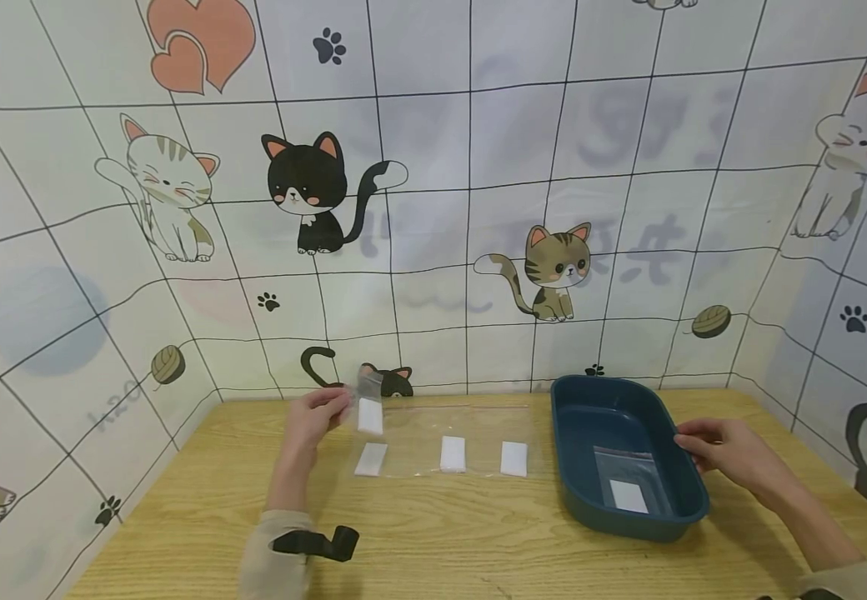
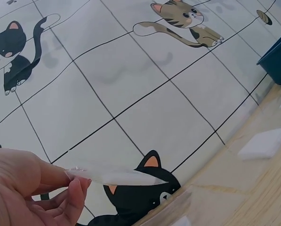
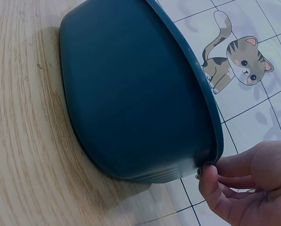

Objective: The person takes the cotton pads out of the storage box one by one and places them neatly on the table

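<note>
My left hand (image 1: 315, 417) pinches the edge of a clear plastic zip bag with a white rectangular piece (image 1: 370, 416) in its lower part. It hangs upright over the back left of the table, seen nearly edge-on in the left wrist view. On the right, my right hand (image 1: 734, 454) pinches the rim of a dark blue plastic basin (image 1: 613, 527) between thumb and fingers. Inside the basin lies another clear bag (image 1: 613, 462) with a white piece (image 1: 628, 497) in it.
Three more white pieces lie along the table in clear plastic: a left one (image 1: 371, 459), a middle one (image 1: 453, 454) and a right one (image 1: 513, 458) close to the basin. Behind the wooden table (image 1: 433, 542) hangs a cat-patterned wall covering (image 1: 433, 183).
</note>
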Action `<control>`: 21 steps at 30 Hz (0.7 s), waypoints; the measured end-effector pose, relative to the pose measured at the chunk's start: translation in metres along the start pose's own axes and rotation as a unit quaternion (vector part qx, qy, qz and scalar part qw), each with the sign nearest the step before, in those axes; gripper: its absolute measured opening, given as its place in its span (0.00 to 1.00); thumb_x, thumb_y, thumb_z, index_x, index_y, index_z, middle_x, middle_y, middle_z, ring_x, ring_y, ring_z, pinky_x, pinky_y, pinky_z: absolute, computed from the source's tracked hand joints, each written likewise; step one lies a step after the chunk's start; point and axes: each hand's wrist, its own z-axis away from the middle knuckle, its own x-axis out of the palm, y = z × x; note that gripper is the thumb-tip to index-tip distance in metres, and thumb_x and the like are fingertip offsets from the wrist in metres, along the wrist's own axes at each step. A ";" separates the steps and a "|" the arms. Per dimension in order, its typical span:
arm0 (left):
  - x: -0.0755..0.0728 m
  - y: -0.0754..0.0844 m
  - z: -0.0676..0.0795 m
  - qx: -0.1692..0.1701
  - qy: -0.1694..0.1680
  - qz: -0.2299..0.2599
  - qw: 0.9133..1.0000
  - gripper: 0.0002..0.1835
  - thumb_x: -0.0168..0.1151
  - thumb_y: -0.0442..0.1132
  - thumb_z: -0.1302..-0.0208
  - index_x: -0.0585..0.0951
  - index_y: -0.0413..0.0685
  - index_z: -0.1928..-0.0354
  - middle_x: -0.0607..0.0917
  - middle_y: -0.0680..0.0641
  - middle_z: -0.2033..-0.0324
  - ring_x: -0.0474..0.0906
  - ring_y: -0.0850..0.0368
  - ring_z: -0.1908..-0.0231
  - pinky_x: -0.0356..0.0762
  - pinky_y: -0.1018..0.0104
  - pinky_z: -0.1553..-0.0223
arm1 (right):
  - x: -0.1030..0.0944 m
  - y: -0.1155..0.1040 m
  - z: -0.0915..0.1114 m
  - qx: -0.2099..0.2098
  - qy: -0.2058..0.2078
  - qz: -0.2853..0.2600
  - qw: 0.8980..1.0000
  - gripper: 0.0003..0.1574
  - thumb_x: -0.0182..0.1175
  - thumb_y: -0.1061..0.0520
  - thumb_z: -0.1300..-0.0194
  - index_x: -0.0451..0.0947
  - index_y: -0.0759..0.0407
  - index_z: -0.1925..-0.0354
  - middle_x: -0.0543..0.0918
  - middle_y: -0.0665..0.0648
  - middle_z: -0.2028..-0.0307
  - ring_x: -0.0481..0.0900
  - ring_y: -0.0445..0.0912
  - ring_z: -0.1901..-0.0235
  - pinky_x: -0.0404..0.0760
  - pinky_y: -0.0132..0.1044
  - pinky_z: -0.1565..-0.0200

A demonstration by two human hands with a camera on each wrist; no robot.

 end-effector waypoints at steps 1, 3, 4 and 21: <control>-0.002 0.000 0.000 -0.002 0.000 -0.002 1.000 0.16 0.62 0.28 0.30 0.78 0.22 0.46 0.87 0.46 0.63 0.80 0.68 0.70 0.79 0.77 0.66 | 0.000 0.000 0.000 0.001 0.000 0.000 1.000 0.29 0.53 0.56 0.22 0.68 0.84 0.41 0.84 0.61 0.58 0.81 0.46 0.67 0.84 0.39 0.64; -0.006 -0.001 0.000 -0.005 0.001 -0.008 1.000 0.16 0.61 0.29 0.30 0.78 0.22 0.46 0.87 0.46 0.63 0.79 0.68 0.70 0.78 0.77 0.66 | 0.000 0.000 0.000 0.001 0.000 0.001 1.000 0.29 0.53 0.56 0.22 0.68 0.84 0.41 0.84 0.61 0.58 0.81 0.46 0.67 0.84 0.39 0.64; -0.008 -0.002 0.000 -0.005 0.001 -0.009 1.000 0.16 0.61 0.29 0.30 0.77 0.21 0.46 0.87 0.46 0.62 0.79 0.67 0.70 0.78 0.77 0.66 | 0.000 -0.001 0.000 0.000 0.000 0.001 1.000 0.29 0.53 0.56 0.21 0.68 0.84 0.41 0.84 0.61 0.57 0.81 0.46 0.67 0.84 0.39 0.64; -0.031 -0.012 -0.003 -0.025 0.034 -0.009 0.999 0.18 0.62 0.28 0.30 0.76 0.19 0.44 0.84 0.52 0.71 0.77 0.68 0.73 0.77 0.77 0.69 | 0.001 0.001 -0.001 -0.005 0.003 0.002 1.000 0.28 0.54 0.57 0.22 0.70 0.84 0.43 0.84 0.61 0.58 0.81 0.45 0.68 0.83 0.37 0.64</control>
